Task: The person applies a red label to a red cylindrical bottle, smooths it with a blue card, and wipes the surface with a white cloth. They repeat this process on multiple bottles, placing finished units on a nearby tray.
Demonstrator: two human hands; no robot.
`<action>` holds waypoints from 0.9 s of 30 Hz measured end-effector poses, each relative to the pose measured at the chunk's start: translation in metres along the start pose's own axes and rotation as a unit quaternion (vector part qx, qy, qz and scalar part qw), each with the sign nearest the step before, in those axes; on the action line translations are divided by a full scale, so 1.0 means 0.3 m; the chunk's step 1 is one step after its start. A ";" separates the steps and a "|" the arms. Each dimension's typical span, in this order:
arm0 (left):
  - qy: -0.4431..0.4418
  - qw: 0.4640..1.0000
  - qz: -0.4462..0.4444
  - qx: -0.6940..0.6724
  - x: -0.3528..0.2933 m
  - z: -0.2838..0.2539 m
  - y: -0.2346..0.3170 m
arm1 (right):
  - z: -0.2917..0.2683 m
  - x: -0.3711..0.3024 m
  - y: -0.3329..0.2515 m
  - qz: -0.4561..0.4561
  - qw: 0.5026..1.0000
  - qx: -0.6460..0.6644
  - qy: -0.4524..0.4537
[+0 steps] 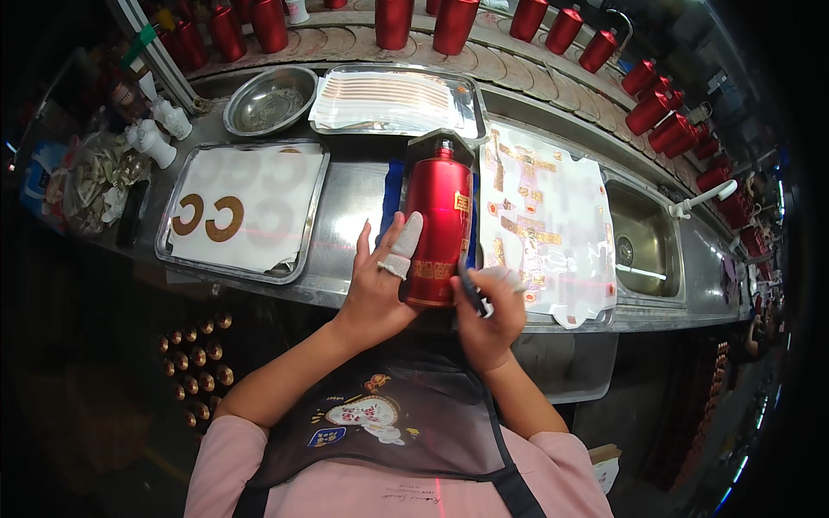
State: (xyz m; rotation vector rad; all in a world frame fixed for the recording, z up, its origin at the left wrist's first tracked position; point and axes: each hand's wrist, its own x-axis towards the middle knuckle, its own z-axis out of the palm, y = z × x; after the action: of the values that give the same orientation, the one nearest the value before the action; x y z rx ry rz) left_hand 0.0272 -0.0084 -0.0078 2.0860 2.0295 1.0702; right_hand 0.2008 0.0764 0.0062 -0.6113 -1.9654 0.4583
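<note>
A shiny red bottle [436,203] with gold markings lies tilted in front of me, its neck pointing away, over a blue cloth [392,192] and against a dark angular support [458,145]. My left hand [380,285] holds the bottle's lower left side. White coverings wrap one or two of its fingers, one finger pressing along the bottle while others stand apart. At the lower right side, my right hand [490,319] is closed around a small black tool [471,291], whose tip meets the bottle. The tool's exact kind is hidden by my fingers.
Left, a metal tray [302,250] bears a white sheet with gold C-shaped pieces. Behind are a metal bowl [269,102] and a tray of striped strips [393,99]. Right lie transparent decal sheets [553,233] beside a sink [643,237]. Red bottles [456,26] line a curved conveyor [345,43].
</note>
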 end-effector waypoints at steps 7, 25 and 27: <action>0.031 0.999 0.031 -0.024 0.000 -0.014 0.004 | 0.001 0.001 -0.046 0.123 0.988 0.086 0.017; 0.027 0.990 -0.040 -0.130 -0.016 -0.012 -0.001 | -0.056 0.041 -0.028 0.011 0.980 0.155 -0.126; 0.023 0.994 -0.014 -0.104 0.014 -0.007 0.026 | -0.029 0.135 -0.032 0.203 0.955 0.173 -0.133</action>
State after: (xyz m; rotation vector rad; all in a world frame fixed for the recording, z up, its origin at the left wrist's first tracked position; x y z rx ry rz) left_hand 0.0326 -0.0067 -0.0008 1.9436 1.8685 1.2740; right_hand 0.1908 0.0934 0.0439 -0.7578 -1.9394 1.1663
